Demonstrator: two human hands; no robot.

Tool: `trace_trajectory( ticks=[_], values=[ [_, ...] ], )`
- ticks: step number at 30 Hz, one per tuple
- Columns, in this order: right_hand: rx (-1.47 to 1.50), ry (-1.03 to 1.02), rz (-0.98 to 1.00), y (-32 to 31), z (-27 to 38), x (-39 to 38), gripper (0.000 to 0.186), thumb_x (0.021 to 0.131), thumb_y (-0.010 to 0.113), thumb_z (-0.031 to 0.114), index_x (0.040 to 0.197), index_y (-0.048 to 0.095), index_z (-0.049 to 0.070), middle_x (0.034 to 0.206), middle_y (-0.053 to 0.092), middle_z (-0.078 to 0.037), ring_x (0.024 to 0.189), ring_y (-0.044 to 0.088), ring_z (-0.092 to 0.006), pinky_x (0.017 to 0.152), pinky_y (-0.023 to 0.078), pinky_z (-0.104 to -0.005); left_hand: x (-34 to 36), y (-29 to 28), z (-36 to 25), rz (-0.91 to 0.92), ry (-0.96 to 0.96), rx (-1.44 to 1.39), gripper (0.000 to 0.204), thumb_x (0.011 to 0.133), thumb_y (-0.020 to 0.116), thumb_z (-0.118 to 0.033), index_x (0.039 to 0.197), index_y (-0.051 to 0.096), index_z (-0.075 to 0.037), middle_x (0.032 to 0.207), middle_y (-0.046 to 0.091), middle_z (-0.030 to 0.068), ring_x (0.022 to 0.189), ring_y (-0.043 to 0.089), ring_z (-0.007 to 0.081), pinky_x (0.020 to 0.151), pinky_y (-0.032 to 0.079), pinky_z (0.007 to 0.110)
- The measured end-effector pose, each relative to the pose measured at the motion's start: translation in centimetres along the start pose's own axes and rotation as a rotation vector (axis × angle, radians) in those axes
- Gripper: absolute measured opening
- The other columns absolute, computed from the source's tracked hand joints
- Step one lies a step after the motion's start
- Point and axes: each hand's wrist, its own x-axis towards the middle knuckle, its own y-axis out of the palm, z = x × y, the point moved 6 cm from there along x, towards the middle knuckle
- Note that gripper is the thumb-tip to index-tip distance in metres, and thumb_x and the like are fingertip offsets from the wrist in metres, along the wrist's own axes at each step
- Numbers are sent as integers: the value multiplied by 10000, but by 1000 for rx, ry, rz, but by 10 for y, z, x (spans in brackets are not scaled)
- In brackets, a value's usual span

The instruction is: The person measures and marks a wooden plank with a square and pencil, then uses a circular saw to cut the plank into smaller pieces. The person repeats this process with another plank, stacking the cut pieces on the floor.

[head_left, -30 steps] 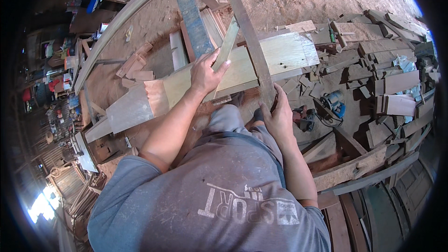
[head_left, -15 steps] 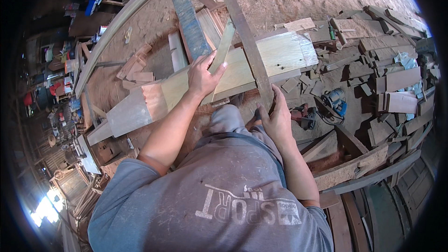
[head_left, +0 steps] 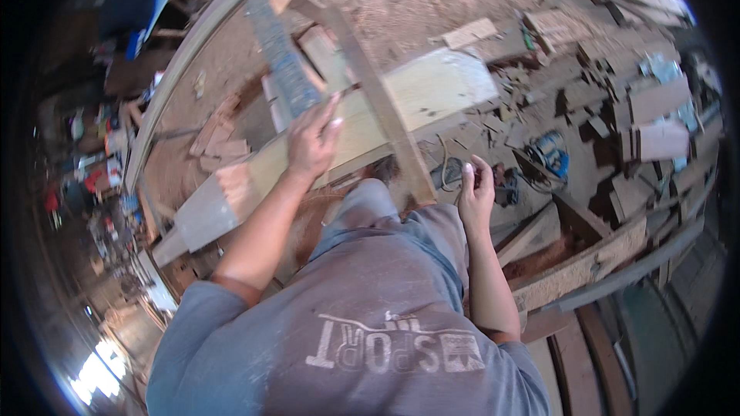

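A long pale board [head_left: 443, 88] lies slantwise in front of me, with a greyish tapered piece [head_left: 202, 219] at its left end. Across the board runs a narrow wooden strip [head_left: 378, 92], its near end beside my thigh. My left hand [head_left: 312, 142] is over the board, left of the strip, with fingers stretched out and nothing seen in it. Whether its palm touches the wood, I cannot tell. To the right of the strip's near end, my right hand [head_left: 475, 194] is raised, fingers loosely bent and thumb apart, holding nothing. Motion blurs the picture.
A blue-stained plank [head_left: 284, 58] stands beyond the board. On the right, a blue power tool [head_left: 549, 154] lies among wood offcuts [head_left: 659, 139]. A heavy timber beam [head_left: 582, 262] crosses the lower right. A curved wooden rail [head_left: 185, 50] passes at the left.
Both hands have let go: the left from a thin pale wood piece, no longer seen, the right from the strip's near end. My right hand is now apart from the strip. The view has shifted.
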Motion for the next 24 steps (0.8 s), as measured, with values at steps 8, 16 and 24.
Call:
trace_trajectory(
  ticks=[8,16,24],
  values=[
    [-307,552,-25,-10,-316,69,540,1027,703,473,1273,722,-7,1204,764,-296,1188,729,-441,1032,560,-496,-20,9,19,163,-71,14,511,1082,566,-75,1589,557,-7,1469,665,240,1338,645,373,1157,470,439],
    [-263,372,-85,-15,-456,216,556,1058,648,498,1182,779,-27,1137,774,-285,1104,728,-462,1004,552,-494,-38,-10,50,262,-245,50,548,1136,510,-186,1652,454,-12,1594,569,213,1445,575,332,1235,429,448],
    [-629,465,23,-23,-656,253,513,1050,595,425,1265,695,-30,1280,718,-326,1213,670,-526,1016,550,-568,-60,-35,118,73,-723,-445,538,1183,442,-255,1673,393,-40,1613,548,177,1440,582,294,1194,504,436]
  ],
)
